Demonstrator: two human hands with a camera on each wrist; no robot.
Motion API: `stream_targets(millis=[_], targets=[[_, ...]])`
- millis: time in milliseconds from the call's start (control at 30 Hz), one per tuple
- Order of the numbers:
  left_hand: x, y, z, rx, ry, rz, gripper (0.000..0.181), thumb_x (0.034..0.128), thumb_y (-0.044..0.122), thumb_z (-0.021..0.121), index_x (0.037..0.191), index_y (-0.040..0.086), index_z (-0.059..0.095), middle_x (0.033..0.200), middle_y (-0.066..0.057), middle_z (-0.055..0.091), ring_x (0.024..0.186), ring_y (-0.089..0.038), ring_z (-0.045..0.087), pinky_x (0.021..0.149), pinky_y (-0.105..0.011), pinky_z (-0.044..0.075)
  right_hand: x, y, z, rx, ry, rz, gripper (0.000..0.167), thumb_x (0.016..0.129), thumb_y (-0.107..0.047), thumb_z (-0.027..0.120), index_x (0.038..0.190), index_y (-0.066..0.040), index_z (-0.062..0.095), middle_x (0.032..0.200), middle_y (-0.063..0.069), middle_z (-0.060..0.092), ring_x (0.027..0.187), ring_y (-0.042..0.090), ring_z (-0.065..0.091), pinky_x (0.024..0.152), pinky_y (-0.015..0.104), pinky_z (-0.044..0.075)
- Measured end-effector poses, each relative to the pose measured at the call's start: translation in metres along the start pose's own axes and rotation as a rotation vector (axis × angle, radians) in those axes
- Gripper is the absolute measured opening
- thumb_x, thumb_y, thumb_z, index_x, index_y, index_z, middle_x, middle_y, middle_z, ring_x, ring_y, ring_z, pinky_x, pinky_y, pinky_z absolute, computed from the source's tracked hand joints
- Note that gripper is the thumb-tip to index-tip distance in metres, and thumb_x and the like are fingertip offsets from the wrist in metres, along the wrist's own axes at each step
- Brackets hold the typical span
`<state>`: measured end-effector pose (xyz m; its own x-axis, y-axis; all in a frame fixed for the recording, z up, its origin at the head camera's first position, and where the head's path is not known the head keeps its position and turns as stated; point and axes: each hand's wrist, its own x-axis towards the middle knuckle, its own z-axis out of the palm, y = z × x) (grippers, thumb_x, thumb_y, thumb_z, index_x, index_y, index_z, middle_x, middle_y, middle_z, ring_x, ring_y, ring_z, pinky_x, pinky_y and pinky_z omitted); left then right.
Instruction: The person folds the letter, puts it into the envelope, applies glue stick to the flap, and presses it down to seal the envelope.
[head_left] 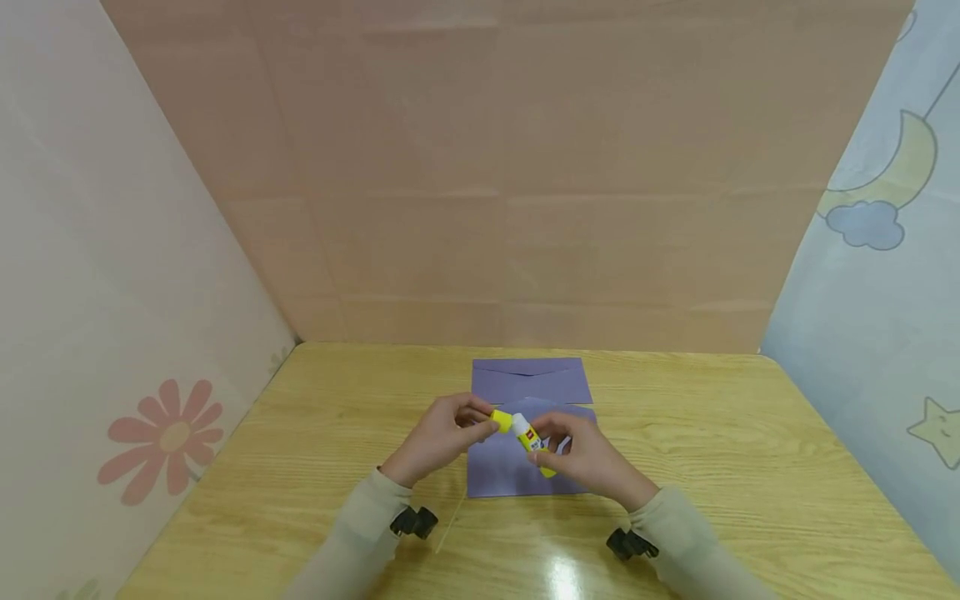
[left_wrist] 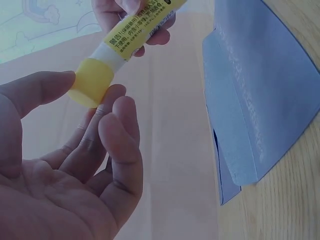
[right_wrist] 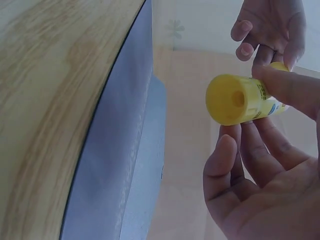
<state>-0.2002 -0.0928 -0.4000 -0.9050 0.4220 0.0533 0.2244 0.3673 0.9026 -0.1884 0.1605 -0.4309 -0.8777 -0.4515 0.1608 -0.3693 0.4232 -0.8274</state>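
Note:
Over the table, my right hand holds a yellow and white glue stick by its body, thumb on one side and fingers on the other. My left hand pinches the yellow cap between thumb and fingers. The cap meets the white neck of the stick; how far it is pushed on I cannot tell. Beneath both hands lies a purple envelope, its flap pointing away from me. A whitish streak runs along that flap in the left wrist view.
Behind the nearer envelope lies a second purple one, its pointed flap folded down. A thin pale strip is on the wooden table by my left wrist. Paper-like walls enclose the table at the back and sides.

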Motion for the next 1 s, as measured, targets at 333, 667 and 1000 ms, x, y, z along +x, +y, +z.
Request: stream_targets(millis=[333,667,1000], targets=[[0.0024,-0.0036,0.0029,-0.04,-0.004,-0.009,0.027,0.0939,0.029,0.071,0.111,0.008,0.068,0.101,-0.006,0.072,0.089,-0.025,0.067,0.079,-0.052,0.054,-0.0012,-0.0023,0.0007,0.005,0.0,-0.021,0.027,0.087,-0.021,0.079,0.111,-0.011,0.07,0.099,0.001,0.069,0.073,0.012,0.057,0.063,0.029,0.051],[0.0035,-0.0067,0.0048,-0.055,-0.026,-0.006,0.027,0.0944,0.028,0.071,0.11,0.006,0.068,0.097,-0.006,0.072,0.09,-0.035,0.067,0.073,-0.039,0.052,-0.0034,-0.0054,-0.0008,0.009,-0.039,-0.029,0.025,0.086,-0.021,0.08,0.109,-0.012,0.072,0.094,0.001,0.068,0.067,0.01,0.053,0.057,0.025,0.047],[0.0029,-0.0033,0.004,-0.046,-0.085,0.006,0.026,0.094,0.03,0.071,0.111,0.011,0.072,0.1,-0.002,0.074,0.095,-0.034,0.068,0.08,-0.05,0.054,-0.0053,-0.0043,-0.0086,-0.069,-0.045,-0.033,0.022,0.086,-0.019,0.08,0.106,-0.023,0.075,0.093,-0.007,0.069,0.067,0.01,0.052,0.055,0.026,0.046]])
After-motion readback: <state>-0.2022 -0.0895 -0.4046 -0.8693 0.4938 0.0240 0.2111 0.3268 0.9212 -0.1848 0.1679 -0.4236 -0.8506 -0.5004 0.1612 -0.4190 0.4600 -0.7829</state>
